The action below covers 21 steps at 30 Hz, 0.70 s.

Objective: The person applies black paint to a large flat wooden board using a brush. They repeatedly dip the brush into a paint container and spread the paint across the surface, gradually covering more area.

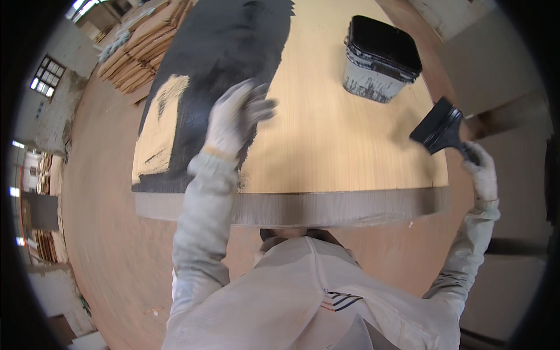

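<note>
My right hand, in a whitish glove, grips the handle of a wide black scraper off the right edge of the panel. The scraper is held up with its broad blade toward the bucket. My left hand, gloved and smeared by motion, is over the panel with its fingers apart and nothing in them. Below it lies a pale wood-grain panel with black coating spread over its left part. An uncoated patch shows at the lower left. Whether the left hand touches the surface I cannot tell.
A bucket smeared with black, with a black top, stands at the panel's far right. The panel's thick grey front edge is close to my body. Stacked brown boards lie at the far left. Grey surfaces flank the right side.
</note>
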### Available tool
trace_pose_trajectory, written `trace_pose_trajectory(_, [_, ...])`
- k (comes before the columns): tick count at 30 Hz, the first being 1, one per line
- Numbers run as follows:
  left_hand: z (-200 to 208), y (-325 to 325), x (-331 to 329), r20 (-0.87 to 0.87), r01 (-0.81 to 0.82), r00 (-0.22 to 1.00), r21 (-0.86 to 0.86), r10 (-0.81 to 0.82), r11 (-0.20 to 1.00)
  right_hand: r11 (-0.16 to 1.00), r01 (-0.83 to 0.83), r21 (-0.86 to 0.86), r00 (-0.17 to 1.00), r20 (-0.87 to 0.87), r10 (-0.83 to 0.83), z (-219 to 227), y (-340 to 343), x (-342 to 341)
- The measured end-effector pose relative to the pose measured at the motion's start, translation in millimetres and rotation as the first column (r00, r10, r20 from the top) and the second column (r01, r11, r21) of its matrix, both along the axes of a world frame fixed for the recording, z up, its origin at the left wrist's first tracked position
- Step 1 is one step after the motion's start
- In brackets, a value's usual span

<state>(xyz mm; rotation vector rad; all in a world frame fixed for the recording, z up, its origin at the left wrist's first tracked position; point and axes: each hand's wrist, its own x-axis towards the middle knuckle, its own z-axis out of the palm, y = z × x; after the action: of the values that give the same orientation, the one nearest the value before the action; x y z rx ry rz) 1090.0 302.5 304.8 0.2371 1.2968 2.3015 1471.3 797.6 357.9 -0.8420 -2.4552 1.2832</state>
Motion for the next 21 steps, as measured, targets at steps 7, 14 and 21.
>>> trace_pose_trajectory(7, [-47.3,-210.2,94.4,-0.046,-0.304,0.952,-0.229,0.302,0.925,0.996,-0.075,0.039,0.947,0.315,0.059,-63.0,-72.0,9.6])
trace_pose_trajectory(14, [-99.0,-328.9,154.9,0.089,-0.467,0.865,-0.213,0.493,0.858,0.917,-0.38,0.123,0.863,0.404,0.304,-73.4,-191.2,-98.1])
trace_pose_trajectory(21, [-102.4,-337.4,177.3,0.052,-0.39,0.904,-0.306,0.425,0.868,0.717,-0.609,0.339,0.74,0.568,0.36,-60.1,-341.8,-220.2])
